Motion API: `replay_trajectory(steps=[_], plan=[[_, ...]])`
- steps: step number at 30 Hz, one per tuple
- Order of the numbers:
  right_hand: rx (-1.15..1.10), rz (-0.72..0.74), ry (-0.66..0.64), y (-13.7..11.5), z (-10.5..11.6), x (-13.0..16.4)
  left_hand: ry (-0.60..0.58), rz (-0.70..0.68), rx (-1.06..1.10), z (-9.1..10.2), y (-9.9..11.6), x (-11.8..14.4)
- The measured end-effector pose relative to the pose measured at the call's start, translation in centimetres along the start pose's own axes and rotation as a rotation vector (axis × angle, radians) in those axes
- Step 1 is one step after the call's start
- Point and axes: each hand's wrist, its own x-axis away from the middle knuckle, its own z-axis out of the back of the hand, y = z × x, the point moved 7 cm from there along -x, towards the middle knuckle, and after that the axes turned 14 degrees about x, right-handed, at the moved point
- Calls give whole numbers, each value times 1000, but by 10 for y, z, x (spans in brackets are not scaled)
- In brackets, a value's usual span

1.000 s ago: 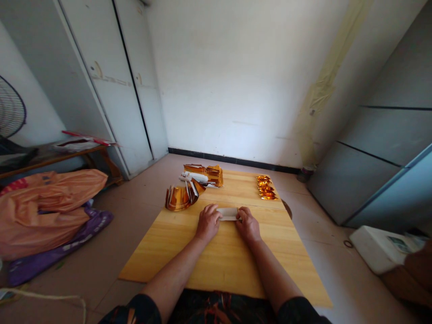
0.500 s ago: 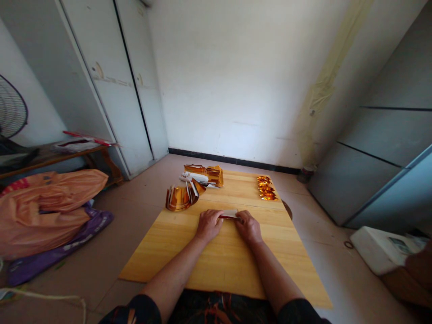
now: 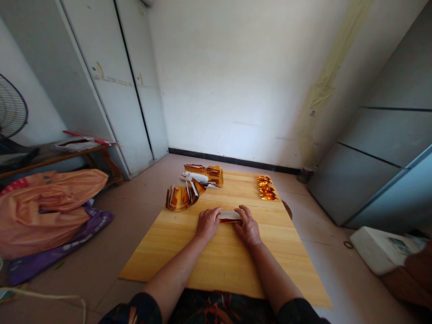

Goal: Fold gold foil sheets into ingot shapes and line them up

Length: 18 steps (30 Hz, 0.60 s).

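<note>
Hands (image 3: 207, 223) (image 3: 247, 227) pressing folded paper (image 3: 228, 216), wooden board (image 3: 216, 261)

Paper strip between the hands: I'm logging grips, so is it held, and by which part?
Yes. The left hand presses the strip's left end and the right hand its right end, flat against the wooden board.

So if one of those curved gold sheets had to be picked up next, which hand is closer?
Probably the left. The left hand lies on the left end of the folded paper, on the same side of the board as the curved gold sheets. The right hand would need to cross over.
</note>
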Motion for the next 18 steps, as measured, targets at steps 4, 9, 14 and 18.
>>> replay_trajectory(steps=[4,9,14,18], plan=[[47,-44,0,-1,2,1,-6,31,15,1,0,-1],[186,32,23,-12,11,1,-16,64,17,0,-1,-1],[345,164,85,-23,17,3,-23,67,12,-3,-5,-1],[332,212,68,-24,11,4,-26,74,14,-3,-7,-1]])
